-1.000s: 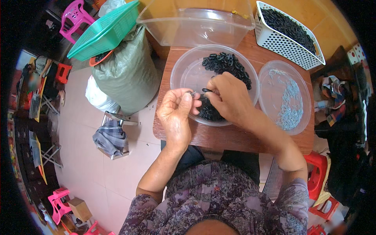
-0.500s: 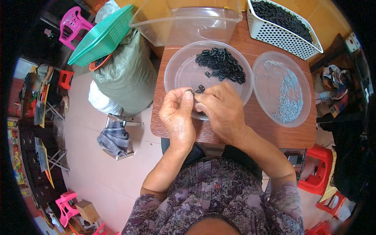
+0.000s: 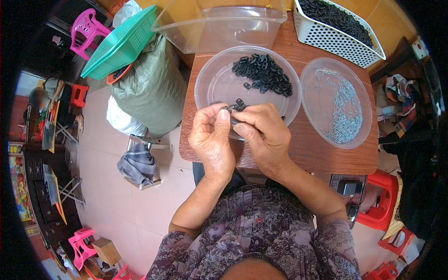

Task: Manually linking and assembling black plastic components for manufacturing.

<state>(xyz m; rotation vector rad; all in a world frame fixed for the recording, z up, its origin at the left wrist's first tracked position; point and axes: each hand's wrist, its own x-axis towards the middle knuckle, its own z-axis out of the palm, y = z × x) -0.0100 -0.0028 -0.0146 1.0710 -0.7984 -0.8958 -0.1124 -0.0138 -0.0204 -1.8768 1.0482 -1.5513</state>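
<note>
A reddish-brown wooden counter [image 3: 317, 156] is spreading before the person, carrying everything being handled. At its far edge, a clear rectangular bin [image 3: 219, 30] is standing left of a white perforated basket [image 3: 333, 42], which is holding black pieces. Nearer, a round clear tub [image 3: 209, 86] is sitting just beside a shallow round clear dish [image 3: 322, 116]. Over the tub's near rim, the left hand [image 3: 212, 137] is pinching a small dark piece [image 3: 227, 109] between thumb and fingers; the right hand [image 3: 267, 135] is meeting it with bent fingers, though its grip is staying unclear because the fingertips are hiding it. Black oval links [image 3: 266, 74] are lying heaped in the tub's far right part, while thin silvery pins [image 3: 345, 112] are lying scattered in the dish.
</note>
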